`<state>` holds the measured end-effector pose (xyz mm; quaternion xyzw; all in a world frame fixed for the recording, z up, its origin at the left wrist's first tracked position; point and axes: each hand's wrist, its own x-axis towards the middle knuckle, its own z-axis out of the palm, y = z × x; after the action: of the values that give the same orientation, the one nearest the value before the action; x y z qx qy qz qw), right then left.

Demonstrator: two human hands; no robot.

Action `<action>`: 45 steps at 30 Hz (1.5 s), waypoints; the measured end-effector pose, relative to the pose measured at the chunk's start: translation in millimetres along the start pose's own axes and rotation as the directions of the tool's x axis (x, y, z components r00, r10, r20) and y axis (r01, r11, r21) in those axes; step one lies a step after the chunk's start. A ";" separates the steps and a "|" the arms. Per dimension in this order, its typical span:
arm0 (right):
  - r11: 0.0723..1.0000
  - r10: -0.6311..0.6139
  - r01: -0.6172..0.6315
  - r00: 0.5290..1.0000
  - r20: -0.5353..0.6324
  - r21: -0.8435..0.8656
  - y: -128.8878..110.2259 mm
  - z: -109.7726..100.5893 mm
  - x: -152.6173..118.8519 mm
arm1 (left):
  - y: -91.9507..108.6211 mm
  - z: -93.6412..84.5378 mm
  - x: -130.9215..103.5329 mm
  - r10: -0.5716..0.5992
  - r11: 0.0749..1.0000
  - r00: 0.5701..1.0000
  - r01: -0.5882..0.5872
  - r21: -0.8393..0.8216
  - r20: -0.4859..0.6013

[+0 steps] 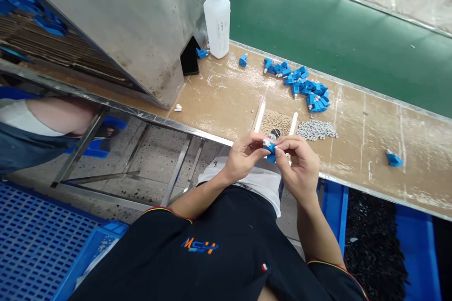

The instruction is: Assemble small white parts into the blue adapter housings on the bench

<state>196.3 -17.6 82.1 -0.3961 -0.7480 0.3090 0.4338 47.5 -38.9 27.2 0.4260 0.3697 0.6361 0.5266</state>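
Note:
At the bench's near edge, a small blue plastic part (pixel 271 147) with a white tip is pinched between both hands. My left hand (pixel 246 155) grips it from the left with thumb and index finger. From the other side my right hand (pixel 297 162) closes thumb and fingertips on its right end; whether a smaller piece is there too, I cannot tell. Just beyond the fingers lie a round black thing (pixel 276 133) and a patch of tiny brown pieces (pixel 275 121) between two white strips. A heap of small grey pieces (pixel 317 130) sits to the right.
A pile of blue parts (pixel 303 85) lies at the bench's back, with a single blue part (pixel 393 158) far right. A white bottle (pixel 217 21) stands beside a metal housing (pixel 141 19). Behind runs a green belt (pixel 318 23). Another person's leg (pixel 60 115) shows left.

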 end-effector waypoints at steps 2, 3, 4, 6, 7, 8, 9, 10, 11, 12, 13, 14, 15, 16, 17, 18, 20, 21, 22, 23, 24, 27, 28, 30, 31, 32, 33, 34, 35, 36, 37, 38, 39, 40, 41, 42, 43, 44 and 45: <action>1.000 -0.010 0.010 1.000 0.002 -0.015 -0.9 -1.5 -0.2 | -0.1 1.5 0.2 0.008 1.000 1.000 -0.008 -0.010 -0.002; 1.000 -0.015 0.015 1.000 0.006 -0.025 -1.1 -2.1 -0.4 | -0.6 2.1 0.3 0.016 1.000 1.000 -0.016 -0.014 -0.004; 0.999 -0.020 0.021 1.000 0.009 -0.035 -1.3 -2.7 -0.5 | -1.5 2.5 0.6 0.027 0.999 1.000 -0.027 -0.017 -0.004; 0.998 -0.032 0.032 0.999 0.013 -0.047 -1.0 -3.9 -0.6 | -3.7 2.9 0.8 0.053 0.998 0.999 -0.053 -0.021 -0.002; 0.998 -0.039 0.039 0.999 0.014 -0.052 -0.9 -4.6 -0.6 | -4.9 2.9 0.8 0.066 0.998 0.998 -0.066 -0.022 -0.001; 0.997 -0.045 0.046 0.999 0.017 -0.059 -0.7 -5.4 -0.5 | -5.9 2.6 0.8 0.074 0.997 0.997 -0.074 -0.020 0.001; 0.996 -0.052 0.053 0.998 0.023 -0.069 -0.7 -6.3 -0.1 | -6.7 2.2 0.6 0.076 0.997 0.997 -0.076 -0.015 0.001; 0.995 -0.058 0.061 0.998 0.034 -0.081 -0.9 -7.2 0.4 | -7.2 1.5 0.5 0.076 0.997 0.997 -0.076 -0.008 0.002; 0.993 -0.065 0.069 0.997 0.048 -0.095 -1.3 -8.2 1.1 | -7.4 0.7 0.3 0.074 0.997 0.997 -0.074 0.001 0.003; 0.991 -0.069 0.076 0.995 0.065 -0.109 -1.7 -9.2 2.0 | -7.3 -0.3 0.3 0.073 0.997 0.997 -0.073 0.011 0.004; 0.989 -0.072 0.081 0.994 0.084 -0.120 -2.2 -10.1 3.0 | -7.1 -1.5 0.3 0.075 0.997 0.997 -0.075 0.023 0.006; 0.988 -0.073 0.085 0.992 0.101 -0.126 -2.6 -10.8 3.9 | -6.8 -2.8 0.5 0.080 0.996 0.997 -0.081 0.036 0.006; 0.988 -0.074 0.088 0.991 0.115 -0.127 -2.8 -11.2 4.8 | -6.6 -4.0 0.7 0.087 0.995 0.996 -0.088 0.054 0.008; 0.988 -0.074 0.089 0.989 0.125 -0.123 -2.7 -11.3 5.4 | -6.5 -5.3 0.9 0.096 0.993 0.995 -0.096 0.075 0.012; 0.989 -0.073 0.088 0.989 0.130 -0.116 -2.4 -11.1 5.8 | -6.7 -6.6 1.1 0.105 0.990 0.994 -0.106 0.095 0.017; 0.991 -0.070 0.084 0.989 0.133 -0.108 -1.7 -10.6 5.7 | -7.1 -7.8 1.2 0.113 0.987 0.993 -0.115 0.114 0.020; 0.993 -0.059 0.072 0.990 0.132 -0.095 0.6 -9.2 4.4 | -8.6 -10.3 0.9 0.121 0.982 0.992 -0.123 0.142 0.025; 0.994 -0.051 0.063 0.990 0.129 -0.089 2.2 -8.3 3.0 | -9.5 -11.6 0.5 0.122 0.981 0.992 -0.125 0.152 0.029; 0.995 -0.043 0.053 0.991 0.125 -0.080 4.2 -7.4 1.2 | -10.2 -13.1 0.0 0.120 0.979 0.992 -0.124 0.160 0.035; 0.997 -0.032 0.041 0.992 0.120 -0.069 6.4 -6.5 -0.9 | -10.7 -14.7 -0.5 0.117 0.978 0.992 -0.124 0.168 0.047; 0.998 -0.019 0.026 0.993 0.117 -0.051 8.8 -5.6 -3.4 | -10.8 -16.4 -1.0 0.117 0.976 0.991 -0.126 0.176 0.064; 0.999 0.031 -0.033 0.994 0.108 0.012 16.7 -2.3 -11.9 | -8.7 -20.2 -2.0 0.118 0.976 0.989 -0.132 0.172 0.091; 0.999 0.042 -0.045 0.994 0.102 0.023 19.0 -0.9 -14.6 | -7.3 -20.6 -2.2 0.111 0.978 0.990 -0.125 0.165 0.088; 0.999 0.037 -0.038 0.996 0.076 0.012 22.6 3.0 -19.3 | -4.1 -19.4 -2.9 0.083 0.983 0.993 -0.095 0.154 0.084; 1.000 0.020 -0.019 0.998 0.052 -0.010 23.7 5.4 -21.1 | -2.5 -17.8 -3.5 0.062 0.986 0.994 -0.075 0.152 0.088; 0.999 -0.006 0.007 1.000 0.020 -0.041 24.2 7.9 -22.4 | -1.0 -15.5 -4.2 0.038 0.987 0.995 -0.052 0.152 0.095; 0.997 -0.036 0.035 0.999 -0.019 -0.076 24.3 10.7 -23.2 | 0.2 -12.7 -5.0 0.010 0.988 0.995 -0.025 0.154 0.100; 0.992 -0.069 0.062 0.996 -0.061 -0.113 23.8 13.4 -23.6 | 1.3 -9.4 -5.9 -0.016 0.988 0.995 0.000 0.156 0.097; 0.985 -0.100 0.084 0.990 -0.102 -0.152 23.0 16.0 -23.6 | 2.2 -5.9 -6.5 -0.040 0.987 0.995 0.025 0.160 0.088; 0.976 -0.130 0.102 0.982 -0.139 -0.191 21.7 18.4 -23.1 | 3.2 -2.3 -6.7 -0.057 0.985 0.996 0.045 0.167 0.071; 0.967 -0.156 0.115 0.973 -0.170 -0.229 20.2 20.5 -22.3 | 4.5 1.1 -6.3 -0.066 0.983 0.997 0.056 0.177 0.048; 0.956 -0.176 0.121 0.965 -0.195 -0.267 18.6 22.3 -21.2 | 6.2 4.3 -5.2 -0.065 0.980 0.998 0.059 0.192 0.021; 0.945 -0.192 0.122 0.957 -0.216 -0.302 16.9 23.8 -19.9 | 8.5 7.0 -3.2 -0.057 0.976 0.998 0.056 0.213 -0.001; 0.935 -0.205 0.120 0.951 -0.233 -0.333 15.3 25.0 -18.3 | 11.3 9.1 -0.6 -0.047 0.970 0.999 0.048 0.238 -0.012; 0.927 -0.215 0.117 0.945 -0.247 -0.357 14.0 26.1 -16.6 | 14.6 10.7 2.7 -0.036 0.963 0.999 0.038 0.268 -0.012; 0.920 -0.223 0.114 0.940 -0.260 -0.376 13.1 27.1 -14.6 | 18.1 11.8 6.2 -0.024 0.953 1.000 0.024 0.301 -0.002; 0.915 -0.228 0.111 0.934 -0.273 -0.387 12.8 28.3 -12.4 | 21.3 12.7 9.7 -0.015 0.943 1.000 0.009 0.333 0.015; 0.914 -0.232 0.107 0.929 -0.287 -0.392 13.1 29.6 -9.9 | 24.0 13.5 13.1 -0.007 0.934 0.999 -0.005 0.358 0.031; 0.915 -0.233 0.103 0.925 -0.302 -0.391 13.9 30.9 -7.1 | 25.8 14.5 16.4 -0.001 0.927 0.999 -0.015 0.375 0.042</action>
<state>175.5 -20.5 54.6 -0.4512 -0.7373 0.0507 0.5002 50.5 -26.9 58.7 0.5330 0.4720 0.5467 0.4407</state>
